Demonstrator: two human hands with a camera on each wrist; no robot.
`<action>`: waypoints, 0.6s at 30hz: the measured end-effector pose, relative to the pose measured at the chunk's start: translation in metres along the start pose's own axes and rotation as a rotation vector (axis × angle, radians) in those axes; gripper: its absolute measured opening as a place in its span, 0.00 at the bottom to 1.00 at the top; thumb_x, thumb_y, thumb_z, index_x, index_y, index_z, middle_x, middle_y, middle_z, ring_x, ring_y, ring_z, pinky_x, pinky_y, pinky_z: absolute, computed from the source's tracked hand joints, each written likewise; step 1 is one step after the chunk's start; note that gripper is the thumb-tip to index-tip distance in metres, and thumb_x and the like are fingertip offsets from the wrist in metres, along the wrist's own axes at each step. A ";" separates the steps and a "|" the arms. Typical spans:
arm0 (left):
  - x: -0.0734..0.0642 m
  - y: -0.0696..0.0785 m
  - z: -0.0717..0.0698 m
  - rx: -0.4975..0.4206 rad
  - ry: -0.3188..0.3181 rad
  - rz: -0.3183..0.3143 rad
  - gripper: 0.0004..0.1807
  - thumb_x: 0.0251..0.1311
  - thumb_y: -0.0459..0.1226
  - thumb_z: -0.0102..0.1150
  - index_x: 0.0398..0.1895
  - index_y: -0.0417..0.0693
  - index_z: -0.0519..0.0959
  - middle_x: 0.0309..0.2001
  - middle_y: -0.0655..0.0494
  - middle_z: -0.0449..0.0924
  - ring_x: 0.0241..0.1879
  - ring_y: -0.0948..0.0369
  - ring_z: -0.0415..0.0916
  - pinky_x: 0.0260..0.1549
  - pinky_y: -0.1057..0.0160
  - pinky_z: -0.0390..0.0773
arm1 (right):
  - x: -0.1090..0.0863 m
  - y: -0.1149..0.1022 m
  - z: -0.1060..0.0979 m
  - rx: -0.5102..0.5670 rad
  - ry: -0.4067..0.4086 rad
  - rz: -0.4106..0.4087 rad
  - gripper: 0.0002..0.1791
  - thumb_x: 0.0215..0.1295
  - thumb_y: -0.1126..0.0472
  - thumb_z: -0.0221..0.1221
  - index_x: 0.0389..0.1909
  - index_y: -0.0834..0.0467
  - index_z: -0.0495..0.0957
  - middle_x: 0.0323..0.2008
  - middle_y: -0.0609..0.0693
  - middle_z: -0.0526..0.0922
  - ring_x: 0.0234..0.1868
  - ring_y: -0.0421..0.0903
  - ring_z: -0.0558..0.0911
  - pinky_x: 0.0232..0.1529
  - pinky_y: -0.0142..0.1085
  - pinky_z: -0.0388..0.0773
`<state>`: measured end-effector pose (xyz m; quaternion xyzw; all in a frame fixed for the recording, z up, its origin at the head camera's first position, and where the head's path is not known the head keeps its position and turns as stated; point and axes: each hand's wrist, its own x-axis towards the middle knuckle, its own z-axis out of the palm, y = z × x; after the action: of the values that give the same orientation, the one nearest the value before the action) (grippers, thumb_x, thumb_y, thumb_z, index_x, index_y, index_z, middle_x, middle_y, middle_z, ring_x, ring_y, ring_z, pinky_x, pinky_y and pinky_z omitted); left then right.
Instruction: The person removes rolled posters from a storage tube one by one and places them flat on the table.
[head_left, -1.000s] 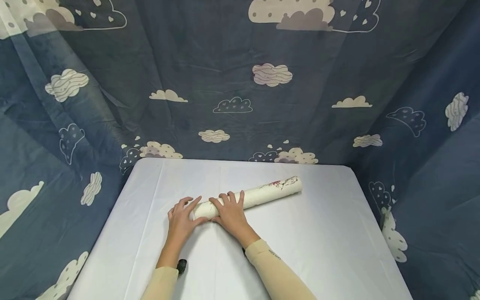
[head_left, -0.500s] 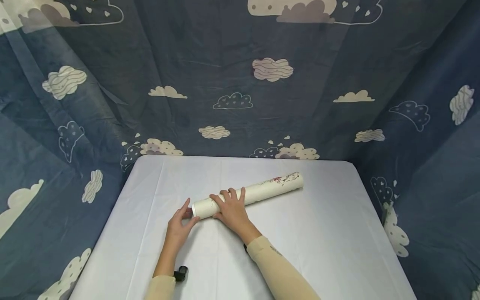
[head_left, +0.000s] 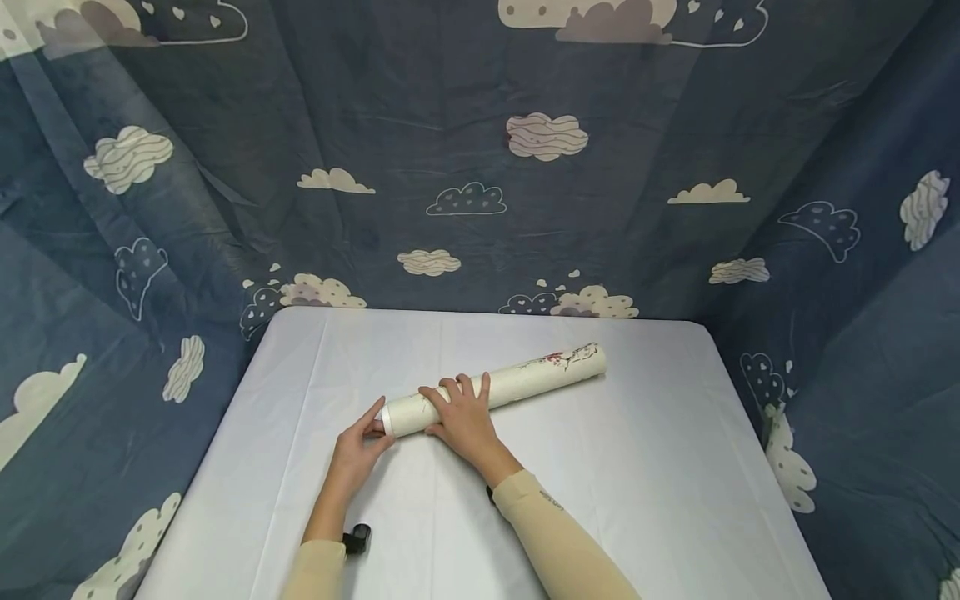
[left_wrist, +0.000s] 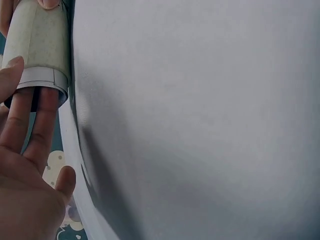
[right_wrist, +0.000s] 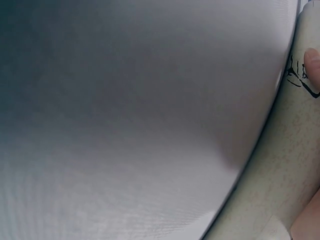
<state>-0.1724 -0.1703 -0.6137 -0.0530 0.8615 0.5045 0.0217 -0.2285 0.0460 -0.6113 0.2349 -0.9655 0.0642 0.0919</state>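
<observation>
A long cream tube [head_left: 536, 381] with a red and dark branch print lies slanted across the white table. My right hand [head_left: 465, 421] is laid over its left half, fingers across the top and thumb on the near side. At the tube's left end is my left hand [head_left: 356, 454]. In the left wrist view, two fingers of the left hand [left_wrist: 30, 165] reach inside the open end, past a white rim band [left_wrist: 42, 76], while the thumb lies on the outer wall. Those fingertips are hidden inside. Black print marks show beside a right-hand digit in the right wrist view.
The white-covered table [head_left: 660, 467] extends around the tube on all sides. Dark blue cloth [head_left: 600, 208] with cloud prints hangs behind and at both sides. A black wrist device [head_left: 357, 539] sits at the left cuff.
My left hand has shifted from around the tube's left end to fingers inside its opening. The right hand keeps its hold, and the tube lies almost the same.
</observation>
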 end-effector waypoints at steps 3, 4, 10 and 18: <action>0.002 0.003 0.000 0.009 0.013 -0.006 0.39 0.64 0.31 0.71 0.79 0.50 0.70 0.47 0.47 0.90 0.56 0.48 0.84 0.69 0.42 0.73 | 0.000 0.001 -0.001 0.004 0.006 -0.003 0.41 0.59 0.35 0.73 0.73 0.35 0.72 0.66 0.49 0.79 0.71 0.56 0.72 0.74 0.75 0.56; 0.003 0.003 0.000 0.013 0.017 -0.007 0.38 0.64 0.31 0.71 0.78 0.50 0.71 0.46 0.47 0.91 0.56 0.48 0.84 0.68 0.42 0.74 | 0.000 0.001 -0.001 0.005 0.011 -0.006 0.41 0.58 0.35 0.73 0.73 0.36 0.73 0.66 0.49 0.79 0.71 0.56 0.72 0.74 0.75 0.56; 0.003 0.004 -0.002 0.029 0.033 -0.019 0.36 0.63 0.32 0.73 0.76 0.50 0.75 0.46 0.48 0.92 0.54 0.49 0.85 0.63 0.44 0.78 | -0.001 0.002 0.001 0.006 0.029 -0.013 0.41 0.57 0.35 0.73 0.73 0.35 0.73 0.65 0.49 0.79 0.70 0.56 0.72 0.73 0.76 0.57; 0.000 0.001 -0.003 0.034 0.043 -0.019 0.34 0.62 0.32 0.74 0.73 0.51 0.78 0.44 0.49 0.93 0.52 0.50 0.87 0.60 0.44 0.80 | -0.004 0.001 0.002 0.001 0.005 -0.008 0.41 0.58 0.35 0.73 0.73 0.33 0.72 0.66 0.49 0.78 0.71 0.56 0.72 0.73 0.77 0.56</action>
<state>-0.1726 -0.1721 -0.6116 -0.0714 0.8697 0.4883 0.0090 -0.2260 0.0479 -0.6142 0.2389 -0.9643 0.0648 0.0945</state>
